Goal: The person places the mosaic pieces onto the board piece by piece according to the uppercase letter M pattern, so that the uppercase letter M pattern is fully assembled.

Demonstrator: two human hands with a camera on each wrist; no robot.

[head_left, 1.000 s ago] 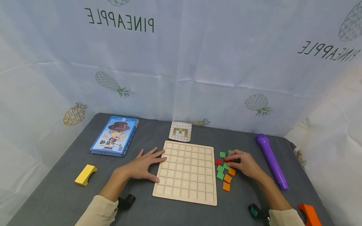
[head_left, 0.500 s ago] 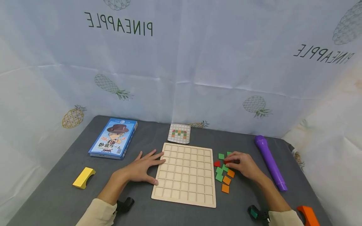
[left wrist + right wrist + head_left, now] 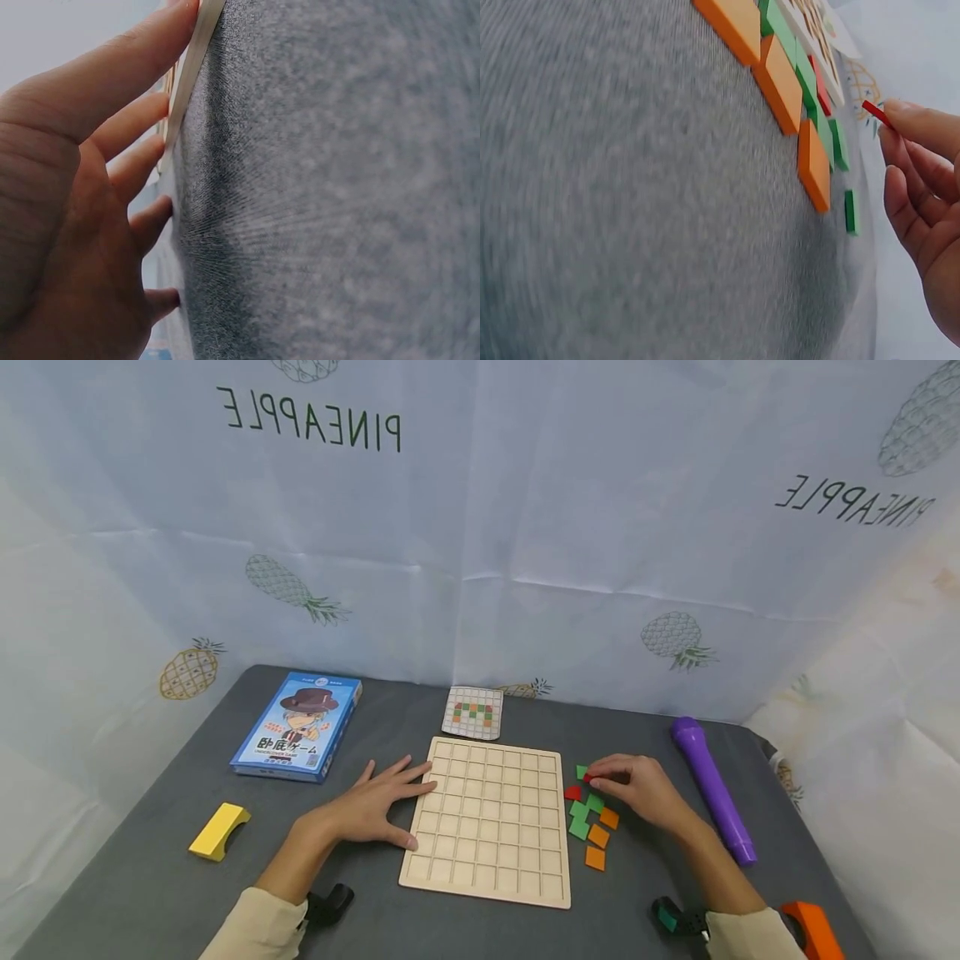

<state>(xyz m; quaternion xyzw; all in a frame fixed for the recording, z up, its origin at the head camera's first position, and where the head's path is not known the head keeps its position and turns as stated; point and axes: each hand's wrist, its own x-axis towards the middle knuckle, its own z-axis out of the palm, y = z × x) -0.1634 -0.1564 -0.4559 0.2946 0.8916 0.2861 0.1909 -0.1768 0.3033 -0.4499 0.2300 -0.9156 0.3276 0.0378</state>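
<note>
A wooden grid board [image 3: 487, 822] lies flat on the dark table in the head view. My left hand [image 3: 367, 806] rests on its left edge with the fingers spread; the thumb and some fingertips touch the frame in the left wrist view. Over at the right, my right hand [image 3: 641, 789] pinches a small red tile [image 3: 876, 114] between thumb and fingertips, held above the table. Beneath and around it lie another red tile [image 3: 573, 792], several green tiles [image 3: 579, 828] and three orange tiles [image 3: 595, 858].
A card with a coloured grid pattern [image 3: 472, 714] lies behind the board. To the left are a blue game box [image 3: 296, 727] and a yellow arch block [image 3: 219, 832]. A purple microphone-shaped toy [image 3: 712, 789] and an orange block [image 3: 813, 931] are at the right.
My right hand has lifted the red tile off the tabletop and shifted slightly left towards the board. The left hand stays on the board's edge.
</note>
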